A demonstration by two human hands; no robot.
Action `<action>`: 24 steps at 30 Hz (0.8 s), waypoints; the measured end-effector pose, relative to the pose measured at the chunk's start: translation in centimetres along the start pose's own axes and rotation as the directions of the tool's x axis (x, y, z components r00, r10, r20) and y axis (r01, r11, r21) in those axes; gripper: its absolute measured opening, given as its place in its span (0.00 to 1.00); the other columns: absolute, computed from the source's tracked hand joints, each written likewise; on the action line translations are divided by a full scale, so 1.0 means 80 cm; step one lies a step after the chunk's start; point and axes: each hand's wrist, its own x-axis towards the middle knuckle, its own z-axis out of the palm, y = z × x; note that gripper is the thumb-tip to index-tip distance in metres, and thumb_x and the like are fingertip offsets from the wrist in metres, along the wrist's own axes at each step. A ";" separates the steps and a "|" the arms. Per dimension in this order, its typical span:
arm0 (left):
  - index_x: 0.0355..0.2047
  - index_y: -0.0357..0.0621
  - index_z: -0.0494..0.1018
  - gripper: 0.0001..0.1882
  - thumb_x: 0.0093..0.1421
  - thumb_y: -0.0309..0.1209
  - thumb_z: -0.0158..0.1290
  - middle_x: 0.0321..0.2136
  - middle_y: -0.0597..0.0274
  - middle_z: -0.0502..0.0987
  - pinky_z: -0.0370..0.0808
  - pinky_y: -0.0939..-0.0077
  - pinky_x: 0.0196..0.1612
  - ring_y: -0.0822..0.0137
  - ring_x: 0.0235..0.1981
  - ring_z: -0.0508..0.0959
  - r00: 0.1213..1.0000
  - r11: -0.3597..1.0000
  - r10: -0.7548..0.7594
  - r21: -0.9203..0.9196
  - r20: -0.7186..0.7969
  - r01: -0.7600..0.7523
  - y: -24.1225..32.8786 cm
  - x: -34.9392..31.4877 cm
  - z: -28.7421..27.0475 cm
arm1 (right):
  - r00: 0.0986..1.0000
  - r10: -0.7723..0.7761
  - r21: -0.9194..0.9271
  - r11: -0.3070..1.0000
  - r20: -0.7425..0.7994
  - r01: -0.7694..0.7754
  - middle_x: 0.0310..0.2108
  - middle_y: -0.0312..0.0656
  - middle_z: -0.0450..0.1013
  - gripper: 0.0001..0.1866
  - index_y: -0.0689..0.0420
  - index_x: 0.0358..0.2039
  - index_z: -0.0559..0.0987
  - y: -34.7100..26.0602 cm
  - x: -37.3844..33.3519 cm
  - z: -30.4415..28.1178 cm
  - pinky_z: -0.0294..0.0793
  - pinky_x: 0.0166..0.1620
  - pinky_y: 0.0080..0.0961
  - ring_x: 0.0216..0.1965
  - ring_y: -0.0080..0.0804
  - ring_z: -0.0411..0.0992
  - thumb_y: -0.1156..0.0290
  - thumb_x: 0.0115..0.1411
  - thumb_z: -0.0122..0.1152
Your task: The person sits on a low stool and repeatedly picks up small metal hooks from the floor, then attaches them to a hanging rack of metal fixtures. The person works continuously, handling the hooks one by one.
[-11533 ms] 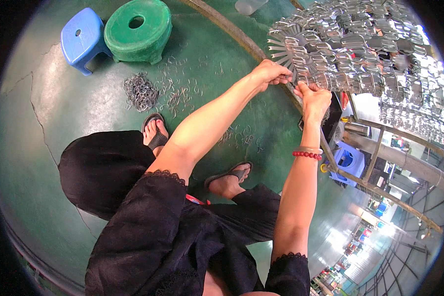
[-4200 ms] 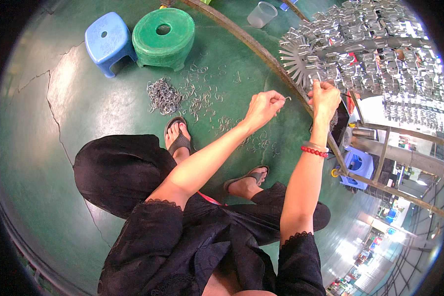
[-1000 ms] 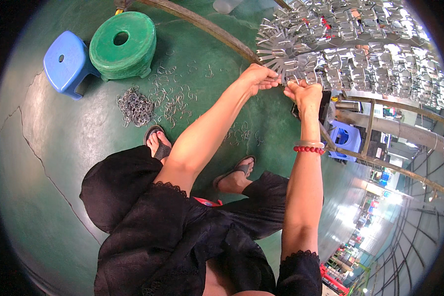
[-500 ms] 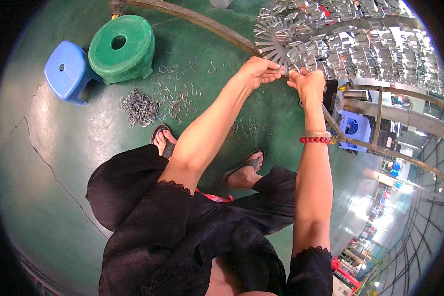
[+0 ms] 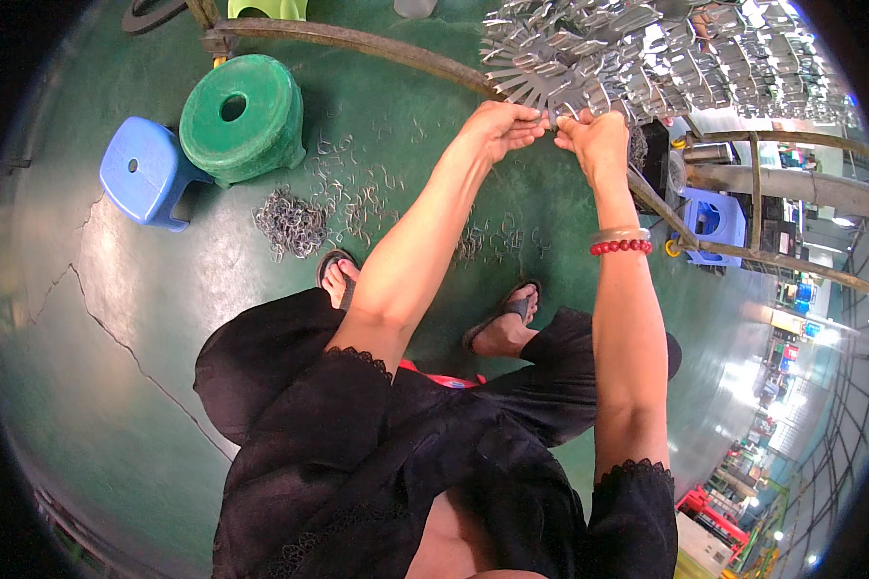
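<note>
At the upper right hangs a dense mass of shiny metal parts [image 5: 666, 72], stacked in rows. A fan of flat metal strips [image 5: 526, 82] spreads from its left end. Just below this fan, my left hand [image 5: 505, 130] comes from the left, thumb and fingers pinched together. Opposite it, my right hand [image 5: 599, 143] is closed in a pinch too, close under the metal rows. A thin grey metal strip [image 5: 551, 118] shows between the fingertips of both hands. Fingers hide most of it.
A pile of metal hooks [image 5: 290, 224] lies on the green floor, with loose ones scattered around. Green [image 5: 261, 121] and blue [image 5: 145, 164] stools stand to the left. A curved metal rail [image 5: 377, 41] runs behind; a lower rail [image 5: 782, 261] and blue plastic stool [image 5: 714, 224] are right.
The view has shifted, so the floor, stools and hook pile sit further right and lower. Both hands stay pinched together below the metal fan, with little change in their grip.
</note>
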 end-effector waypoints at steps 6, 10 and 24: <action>0.37 0.36 0.73 0.10 0.56 0.28 0.51 0.31 0.59 0.78 0.74 0.77 0.37 0.71 0.31 0.77 0.998 1.000 0.030 -0.009 0.054 -0.030 -0.004 0.003 -0.002 | 0.998 -0.049 0.125 0.991 0.047 0.043 0.23 0.49 0.75 0.09 0.77 0.26 0.75 0.019 -0.002 -0.001 0.78 0.23 0.23 0.21 0.32 0.76 0.79 0.51 0.58; 0.37 0.36 0.73 0.10 0.56 0.28 0.51 0.31 0.59 0.78 0.74 0.76 0.38 0.71 0.31 0.77 0.996 0.999 0.036 -0.027 0.086 -0.034 -0.001 -0.002 -0.003 | 0.997 -0.047 0.211 0.977 0.057 0.034 0.21 0.51 0.76 0.12 0.72 0.29 0.77 0.018 -0.013 -0.008 0.74 0.27 0.25 0.23 0.32 0.77 0.72 0.53 0.58; 0.37 0.42 0.74 0.09 0.56 0.30 0.52 0.31 0.65 0.78 0.70 0.73 0.37 0.73 0.32 0.75 0.998 0.999 0.005 0.054 0.063 -0.008 0.007 -0.027 0.002 | 0.972 -0.217 0.126 0.966 -0.084 0.227 0.17 0.48 0.73 0.12 0.70 0.28 0.76 -0.017 -0.049 -0.048 0.72 0.18 0.24 0.16 0.31 0.75 0.71 0.58 0.54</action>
